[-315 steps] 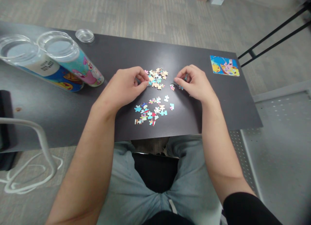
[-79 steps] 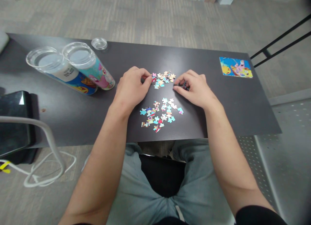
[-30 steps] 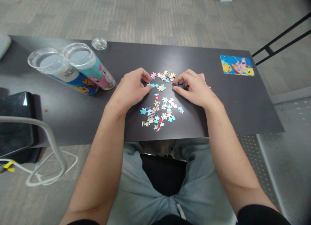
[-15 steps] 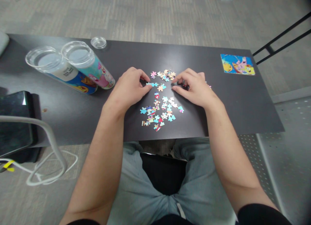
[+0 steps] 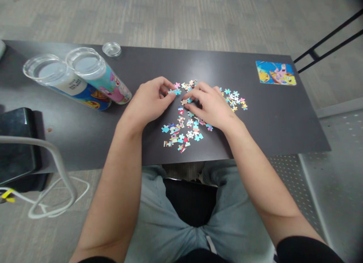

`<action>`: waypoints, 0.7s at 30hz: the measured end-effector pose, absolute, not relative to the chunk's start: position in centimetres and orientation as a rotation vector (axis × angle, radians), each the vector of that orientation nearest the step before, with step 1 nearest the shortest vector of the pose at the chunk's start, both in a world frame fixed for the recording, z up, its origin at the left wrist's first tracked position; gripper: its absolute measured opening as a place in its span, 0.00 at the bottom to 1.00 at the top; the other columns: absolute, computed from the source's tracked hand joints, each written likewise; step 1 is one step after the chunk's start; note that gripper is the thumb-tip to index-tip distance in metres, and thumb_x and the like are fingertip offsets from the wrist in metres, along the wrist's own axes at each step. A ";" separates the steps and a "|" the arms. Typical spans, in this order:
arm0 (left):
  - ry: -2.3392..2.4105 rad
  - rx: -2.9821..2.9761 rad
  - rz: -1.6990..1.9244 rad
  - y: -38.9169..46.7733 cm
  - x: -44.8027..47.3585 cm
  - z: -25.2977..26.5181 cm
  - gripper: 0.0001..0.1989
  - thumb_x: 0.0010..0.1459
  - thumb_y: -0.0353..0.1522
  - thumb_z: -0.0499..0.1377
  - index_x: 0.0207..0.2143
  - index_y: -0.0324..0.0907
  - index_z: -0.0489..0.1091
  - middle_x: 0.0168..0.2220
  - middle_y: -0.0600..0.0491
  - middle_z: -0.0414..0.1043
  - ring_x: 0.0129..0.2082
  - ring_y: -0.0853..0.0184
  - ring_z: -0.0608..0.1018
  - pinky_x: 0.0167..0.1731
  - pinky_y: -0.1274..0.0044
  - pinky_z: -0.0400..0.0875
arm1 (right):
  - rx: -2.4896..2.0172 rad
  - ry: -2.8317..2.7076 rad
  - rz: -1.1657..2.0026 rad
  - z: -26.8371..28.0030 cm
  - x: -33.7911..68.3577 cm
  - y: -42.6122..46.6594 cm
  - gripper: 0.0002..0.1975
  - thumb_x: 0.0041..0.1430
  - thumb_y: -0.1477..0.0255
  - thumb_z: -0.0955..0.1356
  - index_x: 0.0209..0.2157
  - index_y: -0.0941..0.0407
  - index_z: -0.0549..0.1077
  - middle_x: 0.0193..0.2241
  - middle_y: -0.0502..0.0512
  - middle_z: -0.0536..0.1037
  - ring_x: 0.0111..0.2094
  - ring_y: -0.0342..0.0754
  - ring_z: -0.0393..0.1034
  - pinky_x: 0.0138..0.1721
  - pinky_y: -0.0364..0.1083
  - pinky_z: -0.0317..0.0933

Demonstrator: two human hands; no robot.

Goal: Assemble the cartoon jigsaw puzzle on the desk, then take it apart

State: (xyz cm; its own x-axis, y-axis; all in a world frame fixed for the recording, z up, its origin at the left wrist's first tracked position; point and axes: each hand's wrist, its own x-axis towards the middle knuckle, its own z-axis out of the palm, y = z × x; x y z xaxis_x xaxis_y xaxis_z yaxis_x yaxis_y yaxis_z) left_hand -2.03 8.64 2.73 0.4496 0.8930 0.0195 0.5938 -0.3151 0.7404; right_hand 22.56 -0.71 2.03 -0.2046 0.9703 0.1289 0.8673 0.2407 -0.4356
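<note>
My left hand (image 5: 151,100) pinches a small strip of joined blue puzzle pieces (image 5: 176,92) between thumb and fingertips. Facing it, my right hand (image 5: 211,104) has its thumb and fingers closed on a beige and blue puzzle piece pair (image 5: 185,101), low over the table. Behind the right fingers lies a cluster of pale puzzle pieces (image 5: 187,85), partly covered. Nearer my body, many loose multicoloured pieces (image 5: 181,136) are spread out, some under the right wrist. Right of that hand lies another group of yellow, white and blue pieces (image 5: 235,99).
Two clear-lidded printed canisters, one dark blue (image 5: 85,92) and one pink and light blue (image 5: 113,83), stand at the left. Behind them lies a clear round lid (image 5: 112,49). A cartoon picture card (image 5: 276,73) lies far right. A black device (image 5: 19,142) and white cable (image 5: 56,157) are at the left edge.
My right hand has moved left onto the beige and blue pieces, uncovering the group at its right. My left hand has lifted or shifted the blue strip slightly away from me.
</note>
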 end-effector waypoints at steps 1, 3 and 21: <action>1.242 2.036 0.567 8.6 -2.0 2.8 0.10 0.69 0.42 0.73 0.49 0.51 0.85 0.41 0.52 0.87 0.38 0.59 0.79 0.46 0.63 0.78 | -1.690 -2.138 0.379 2.0 22.7 -0.7 0.11 0.87 0.63 0.73 0.61 0.44 0.89 0.60 0.62 0.85 0.63 0.69 0.84 0.67 0.68 0.69; 1.243 2.040 0.560 8.6 -1.9 2.9 0.10 0.69 0.41 0.73 0.50 0.51 0.86 0.41 0.52 0.86 0.38 0.59 0.79 0.47 0.63 0.78 | -1.688 -2.132 0.379 1.9 22.9 -0.6 0.10 0.86 0.63 0.75 0.61 0.44 0.89 0.59 0.61 0.85 0.62 0.69 0.85 0.67 0.67 0.69; 1.242 2.050 0.579 8.3 -1.7 3.0 0.10 0.68 0.38 0.72 0.50 0.50 0.86 0.42 0.53 0.87 0.39 0.59 0.79 0.49 0.63 0.79 | -1.684 -2.120 0.479 2.2 22.9 0.1 0.07 0.82 0.63 0.78 0.56 0.46 0.88 0.57 0.60 0.84 0.55 0.65 0.81 0.65 0.65 0.72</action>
State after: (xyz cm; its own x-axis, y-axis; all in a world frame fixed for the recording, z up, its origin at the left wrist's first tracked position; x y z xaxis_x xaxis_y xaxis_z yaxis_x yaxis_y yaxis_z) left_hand -1.70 8.34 3.02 0.4502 0.8923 0.0328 0.5984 -0.3288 0.7306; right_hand 22.87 0.06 2.15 -0.2022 0.9752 0.0899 0.8420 0.2200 -0.4926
